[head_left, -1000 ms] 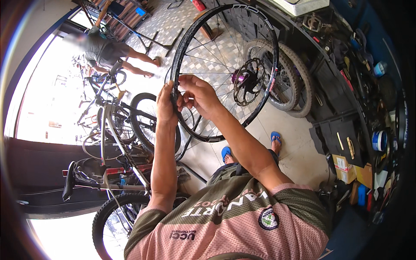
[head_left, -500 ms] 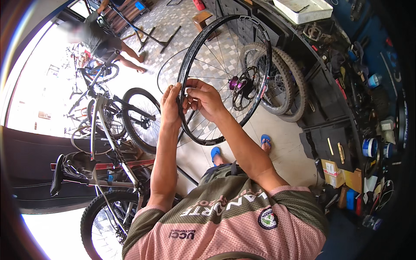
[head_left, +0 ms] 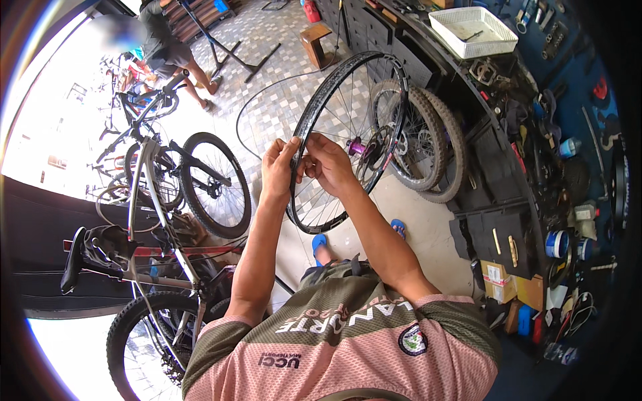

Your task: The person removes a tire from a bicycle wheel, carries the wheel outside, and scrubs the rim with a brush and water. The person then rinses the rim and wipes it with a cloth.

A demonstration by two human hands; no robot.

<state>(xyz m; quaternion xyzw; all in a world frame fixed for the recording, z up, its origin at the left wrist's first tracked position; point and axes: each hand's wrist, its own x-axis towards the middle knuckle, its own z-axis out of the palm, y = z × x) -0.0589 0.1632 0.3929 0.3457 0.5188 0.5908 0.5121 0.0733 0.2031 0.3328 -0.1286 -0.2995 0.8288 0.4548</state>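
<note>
A bicycle wheel [head_left: 310, 117] stands before me without a tyre, its black rim tilted so that the outer channel shows on the left. It has thin spokes, a purple hub [head_left: 356, 148] and a disc rotor. My left hand [head_left: 277, 168] pinches the rim's near-left side from outside, thumb and fingertips on the edge. Against the inner side of the same stretch, my right hand [head_left: 329, 164] is closed with bent fingers. Whatever small thing may lie between the fingertips is hidden. A thin dark strip [head_left: 239, 120] loops out to the left over the floor.
On the left stands a grey bicycle [head_left: 144, 180] with more bikes behind. Two tyred wheels [head_left: 456, 144] lean against the dark cabinets at right. A white basket [head_left: 491, 50] sits on the bench, cardboard boxes [head_left: 498, 281] below. Another person [head_left: 170, 50] stands far left near a work stand.
The wheel's top has come lower and the rim has turned, showing more of its outer channel. Both hands have moved slightly right, keeping their hold. The whole view has shifted a little.
</note>
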